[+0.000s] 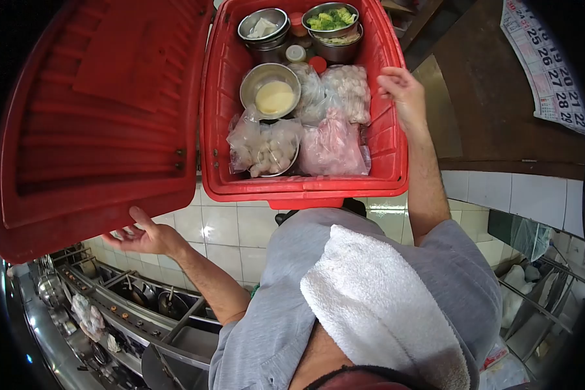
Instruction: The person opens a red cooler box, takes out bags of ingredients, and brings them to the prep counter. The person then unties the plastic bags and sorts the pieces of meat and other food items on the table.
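A metal cooking range with pans (123,318) runs along the lower left, below a ribbed red plastic lid (104,143) that stands swung out from the deep red plastic box (305,190). The left hand (143,238) is at the lid's lower edge, palm opened and fingers spread, thumb up against the red plastic; whether it bears any of the lid's weight cannot be told.

The box stands open in front of the person. On its left side, a round metal bowl holding something white (262,27) sits at the far end, a metal bowl with a pale yellow content (274,97) is nearer, and a clear plastic bag of pale round pieces (273,151) lies nearest. Toward the right are a metal bowl of green florets (331,19), a bag of whitish pieces (348,91) and a pink-tinted plastic bag (335,146).

The right hand (404,96) is at the box's right rim, fingers loosely bent inward; whether they grip it cannot be told. Neither hand holds any bowl or bag.

The step in hand looks to be managing the open lid and box. Moving the lid would call for a surer hold on its edge, with fingers clear of the rim.
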### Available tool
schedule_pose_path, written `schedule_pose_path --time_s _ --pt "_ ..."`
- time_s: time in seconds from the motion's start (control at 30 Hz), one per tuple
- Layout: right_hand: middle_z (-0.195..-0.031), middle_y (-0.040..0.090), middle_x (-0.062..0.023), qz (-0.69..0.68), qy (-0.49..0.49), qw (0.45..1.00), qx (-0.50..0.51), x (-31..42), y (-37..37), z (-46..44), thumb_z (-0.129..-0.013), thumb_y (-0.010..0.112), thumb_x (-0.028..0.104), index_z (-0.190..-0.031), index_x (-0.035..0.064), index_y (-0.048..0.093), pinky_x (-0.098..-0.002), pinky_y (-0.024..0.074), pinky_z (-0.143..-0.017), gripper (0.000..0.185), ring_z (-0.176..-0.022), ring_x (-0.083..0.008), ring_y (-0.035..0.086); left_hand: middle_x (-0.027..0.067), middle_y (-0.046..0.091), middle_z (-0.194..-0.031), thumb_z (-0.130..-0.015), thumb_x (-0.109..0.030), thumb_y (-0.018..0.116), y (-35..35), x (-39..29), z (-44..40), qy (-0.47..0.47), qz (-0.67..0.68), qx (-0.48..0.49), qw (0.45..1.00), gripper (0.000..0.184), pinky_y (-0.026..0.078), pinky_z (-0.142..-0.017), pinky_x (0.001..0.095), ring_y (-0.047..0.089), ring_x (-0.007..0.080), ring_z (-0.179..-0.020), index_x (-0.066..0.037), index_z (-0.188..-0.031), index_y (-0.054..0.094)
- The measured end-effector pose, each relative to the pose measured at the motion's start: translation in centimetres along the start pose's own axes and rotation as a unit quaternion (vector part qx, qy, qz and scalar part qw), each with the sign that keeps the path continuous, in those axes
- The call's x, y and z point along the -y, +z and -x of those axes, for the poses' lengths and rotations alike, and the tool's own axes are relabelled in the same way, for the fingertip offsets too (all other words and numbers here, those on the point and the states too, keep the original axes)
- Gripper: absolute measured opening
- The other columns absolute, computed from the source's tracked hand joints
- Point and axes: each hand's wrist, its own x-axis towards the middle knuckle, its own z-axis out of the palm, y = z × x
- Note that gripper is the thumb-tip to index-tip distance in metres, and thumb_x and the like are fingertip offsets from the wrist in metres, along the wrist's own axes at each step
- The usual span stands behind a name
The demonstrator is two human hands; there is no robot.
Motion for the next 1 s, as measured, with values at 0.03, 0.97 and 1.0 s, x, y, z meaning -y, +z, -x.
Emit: schedule_pose_path --time_s 0.03,0.97,1.0 --pt "-0.080 0.061 -0.0044 0.026 0.052 0.998 0.029 -1.2 0.1 -0.5 -0.079 0.067 0.009 -0.099 0.0009 0.060 -0.0208 0.0461 -0.058 0.023 -0.064 -0.0090 0.055 0.0177 0.028 -0.133 -0.081 -0.015 0.067 -0.3 0.1 0.9 0.000 -0.004 0.004 1.000 0.075 0.044 -0.092 0.0400 0.039 0.0269 -0.116 -0.001 -0.136 0.018" --pt "-0.080 0.064 -0.0199 0.421 0.018 0.750 0.509 -7.6 9.9 9.1 -0.071 0.055 0.013 -0.080 0.0049 0.069 -0.0443 0.0486 -0.074 0.018 -0.081 -0.0362 0.062 0.0135 0.048 -0.122 -0.078 -0.017 0.065 7.5 -0.7 15.2 0.039 -0.038 0.639 0.767 0.050 0.036 -0.094 0.0403 0.044 0.0313 -0.114 -0.006 -0.123 0.048" --pt "-0.081 0.064 -0.0202 0.423 0.025 0.747 0.512 -8.1 10.0 9.0 -0.071 0.056 0.013 -0.082 0.0056 0.069 -0.0442 0.0486 -0.074 0.019 -0.082 -0.0362 0.062 0.0133 0.050 -0.121 -0.078 -0.021 0.064 8.1 -1.2 15.3 0.084 -0.081 0.641 0.759 0.049 0.037 -0.095 0.0401 0.046 0.0318 -0.112 -0.006 -0.123 0.049"
